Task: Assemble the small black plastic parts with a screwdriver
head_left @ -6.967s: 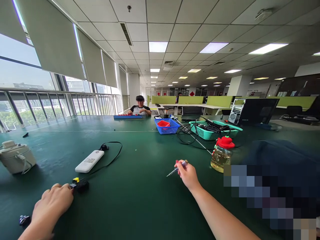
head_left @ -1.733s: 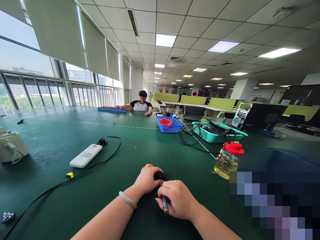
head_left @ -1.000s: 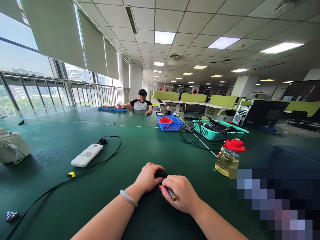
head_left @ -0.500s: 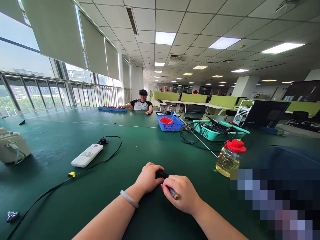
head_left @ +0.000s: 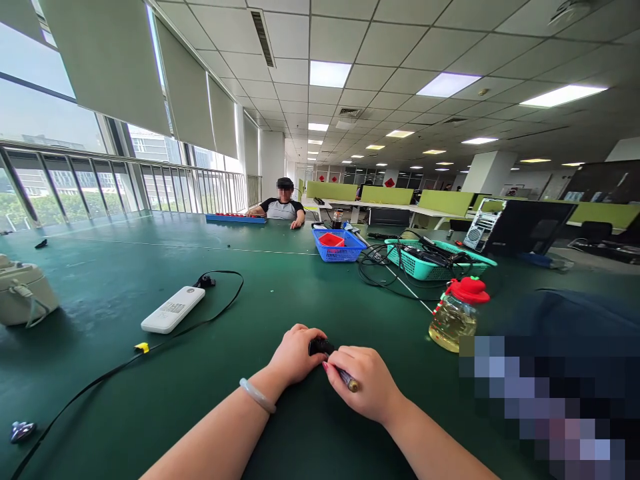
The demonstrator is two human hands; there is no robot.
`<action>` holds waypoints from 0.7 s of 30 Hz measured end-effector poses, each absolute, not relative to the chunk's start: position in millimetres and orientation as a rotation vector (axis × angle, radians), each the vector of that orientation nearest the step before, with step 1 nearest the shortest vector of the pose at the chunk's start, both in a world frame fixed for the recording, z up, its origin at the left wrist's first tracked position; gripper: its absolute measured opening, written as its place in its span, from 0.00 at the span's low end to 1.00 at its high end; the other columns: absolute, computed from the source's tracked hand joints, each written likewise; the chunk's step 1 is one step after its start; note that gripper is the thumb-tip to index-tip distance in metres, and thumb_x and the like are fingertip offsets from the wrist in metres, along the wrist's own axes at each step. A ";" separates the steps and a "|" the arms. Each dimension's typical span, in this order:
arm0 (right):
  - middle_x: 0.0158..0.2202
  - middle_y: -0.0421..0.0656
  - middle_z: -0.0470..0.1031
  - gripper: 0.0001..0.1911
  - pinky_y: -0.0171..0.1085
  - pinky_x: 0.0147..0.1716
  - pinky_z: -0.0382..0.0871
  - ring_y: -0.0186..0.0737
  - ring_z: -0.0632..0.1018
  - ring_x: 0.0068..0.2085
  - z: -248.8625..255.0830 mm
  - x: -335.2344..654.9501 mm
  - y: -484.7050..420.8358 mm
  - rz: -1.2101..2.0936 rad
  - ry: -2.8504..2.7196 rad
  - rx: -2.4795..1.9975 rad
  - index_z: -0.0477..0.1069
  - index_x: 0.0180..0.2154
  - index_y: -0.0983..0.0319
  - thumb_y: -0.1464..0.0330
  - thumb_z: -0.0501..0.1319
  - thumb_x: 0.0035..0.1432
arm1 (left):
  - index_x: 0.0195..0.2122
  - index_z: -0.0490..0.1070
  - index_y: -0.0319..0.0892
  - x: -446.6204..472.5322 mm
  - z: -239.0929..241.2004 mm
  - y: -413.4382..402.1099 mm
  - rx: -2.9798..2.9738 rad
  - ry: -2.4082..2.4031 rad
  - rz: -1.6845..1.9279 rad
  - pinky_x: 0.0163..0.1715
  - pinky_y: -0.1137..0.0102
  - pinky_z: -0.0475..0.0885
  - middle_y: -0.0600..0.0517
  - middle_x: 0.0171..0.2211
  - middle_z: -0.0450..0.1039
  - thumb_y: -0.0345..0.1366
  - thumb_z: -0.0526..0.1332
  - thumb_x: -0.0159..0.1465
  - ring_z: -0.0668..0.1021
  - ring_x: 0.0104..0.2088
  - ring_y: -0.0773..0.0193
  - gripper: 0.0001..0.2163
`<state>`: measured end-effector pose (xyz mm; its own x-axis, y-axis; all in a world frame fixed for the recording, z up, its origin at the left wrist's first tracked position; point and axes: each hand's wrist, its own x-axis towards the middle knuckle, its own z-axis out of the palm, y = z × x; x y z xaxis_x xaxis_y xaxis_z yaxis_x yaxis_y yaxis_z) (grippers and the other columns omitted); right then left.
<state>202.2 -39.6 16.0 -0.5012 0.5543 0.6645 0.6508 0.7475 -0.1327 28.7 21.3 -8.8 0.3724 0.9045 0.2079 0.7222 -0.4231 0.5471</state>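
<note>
My left hand [head_left: 296, 353] is curled round a small black plug [head_left: 320, 346] on the green table [head_left: 280, 280], holding it down. My right hand [head_left: 365, 383] grips a thin screwdriver [head_left: 346, 380], its tip hidden against the plug and its brass end pointing back toward me. The two hands touch over the plug. A black cable [head_left: 100, 381] with a yellow tag [head_left: 142, 347] trails off to the left from there. A pale bangle [head_left: 257, 395] sits on my left wrist.
A white power strip [head_left: 173, 309] lies left of centre. A jar with a red lid [head_left: 456, 315] stands to the right. Blue basket [head_left: 337, 246] and teal basket [head_left: 435, 259] with cables sit further back. A person [head_left: 283, 206] sits at the far end. A white appliance [head_left: 23, 293] is at the left.
Seven seconds ago my hands were apart, the left at the cable's plug far left, the right holding the screwdriver. Both have since met at the centre over the plug; lately the screwdriver only tilts slightly.
</note>
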 end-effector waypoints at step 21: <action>0.21 0.39 0.68 0.15 0.34 0.24 0.52 0.32 0.67 0.22 12.6 198.8 -39.7 -0.268 -2.306 -0.873 0.65 0.24 0.61 0.71 0.50 0.63 | 0.48 0.75 0.48 28.5 -7.3 21.6 2.245 1.447 0.694 0.53 0.63 0.68 0.49 0.43 0.75 0.34 0.63 0.52 0.74 0.48 0.56 0.20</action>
<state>198.8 -39.7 12.6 -0.5673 0.5192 0.6392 0.6520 0.7573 -0.0365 28.5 21.6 -7.3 0.3479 0.9161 0.1993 0.7285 -0.3979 0.5576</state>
